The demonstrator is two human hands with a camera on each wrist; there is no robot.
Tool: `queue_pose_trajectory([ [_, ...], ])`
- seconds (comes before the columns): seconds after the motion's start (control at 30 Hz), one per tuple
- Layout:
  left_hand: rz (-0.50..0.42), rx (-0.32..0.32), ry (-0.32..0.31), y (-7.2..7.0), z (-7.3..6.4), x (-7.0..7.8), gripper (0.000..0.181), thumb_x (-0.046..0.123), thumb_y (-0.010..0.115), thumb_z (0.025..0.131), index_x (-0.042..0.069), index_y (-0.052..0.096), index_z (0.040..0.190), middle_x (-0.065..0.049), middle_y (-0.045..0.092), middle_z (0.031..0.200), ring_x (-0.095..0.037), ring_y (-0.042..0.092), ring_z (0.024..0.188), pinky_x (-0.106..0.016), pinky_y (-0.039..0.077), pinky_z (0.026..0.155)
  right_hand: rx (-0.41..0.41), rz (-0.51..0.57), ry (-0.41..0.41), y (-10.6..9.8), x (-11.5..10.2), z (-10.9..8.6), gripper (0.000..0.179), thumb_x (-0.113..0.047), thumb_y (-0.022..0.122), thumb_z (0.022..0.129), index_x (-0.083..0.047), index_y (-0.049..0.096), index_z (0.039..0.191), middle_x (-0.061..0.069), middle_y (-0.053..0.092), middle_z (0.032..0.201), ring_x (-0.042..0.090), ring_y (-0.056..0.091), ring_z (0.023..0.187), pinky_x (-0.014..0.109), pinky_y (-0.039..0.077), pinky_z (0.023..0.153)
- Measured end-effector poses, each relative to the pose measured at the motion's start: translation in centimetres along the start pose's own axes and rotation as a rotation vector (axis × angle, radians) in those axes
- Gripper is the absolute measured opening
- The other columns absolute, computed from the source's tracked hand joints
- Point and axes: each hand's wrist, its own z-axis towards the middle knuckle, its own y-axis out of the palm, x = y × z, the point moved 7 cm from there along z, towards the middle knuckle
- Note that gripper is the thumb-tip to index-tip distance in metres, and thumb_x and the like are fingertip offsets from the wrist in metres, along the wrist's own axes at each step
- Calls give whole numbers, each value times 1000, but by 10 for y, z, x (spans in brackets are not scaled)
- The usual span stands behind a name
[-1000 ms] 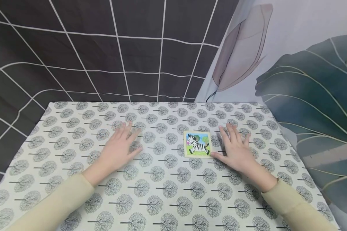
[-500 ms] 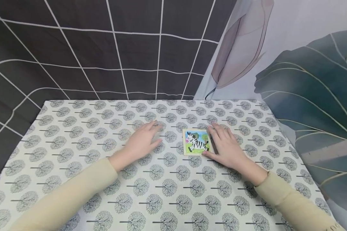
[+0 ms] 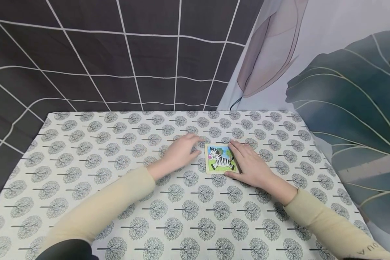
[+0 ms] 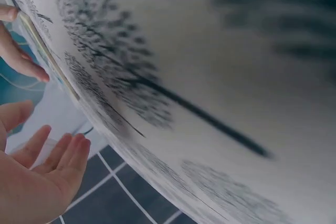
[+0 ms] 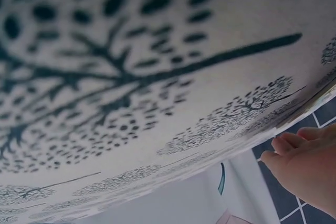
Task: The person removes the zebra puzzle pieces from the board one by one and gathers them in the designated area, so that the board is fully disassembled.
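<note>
A small square zebra picture board (image 3: 219, 159) with a pale border lies flat on the patterned cloth. My right hand (image 3: 251, 164) holds its right side, thumb at the near edge and forefinger by the far corner. Just left of the board is my left hand (image 3: 180, 151), its thumb and fingers apart with nothing between them. The left wrist view shows this left hand (image 4: 42, 177) with its fingers spread, and the board's edge (image 4: 50, 56) beyond it. Part of the right hand (image 5: 304, 163) appears in the right wrist view, where the board is hardly visible.
A white cloth (image 3: 182, 224) printed with grey trees covers the table. Behind it hangs a dark curtain (image 3: 156, 54) with white grid lines. To the right is a pale curtain (image 3: 344, 108) with large leaves. A dark rounded shape (image 3: 68, 250) shows at the bottom left.
My left hand has moved right, from well left of the board to close beside it. My right hand has shifted slightly left, onto the board's right side. The board stays in place.
</note>
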Motion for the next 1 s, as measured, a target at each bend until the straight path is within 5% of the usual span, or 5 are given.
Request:
queue_pose_trajectory([
  [0.43,-70,-34,40,14,30,20,37,15,75,98,7,70,134,-9,72,139,-27,66,131,-42,49,119,-70,22,17,3,4,2,110,-65,67,94,5,21,165,23,21,175,42,28,161,55,23,134],
  [1.0,-60,-77,41,30,42,19,36,11,77,96,5,71,131,-10,73,134,-25,68,125,-39,52,116,-65,42,14,3,2,2,107,-62,67,95,7,23,164,25,24,174,44,30,159,56,27,132],
])
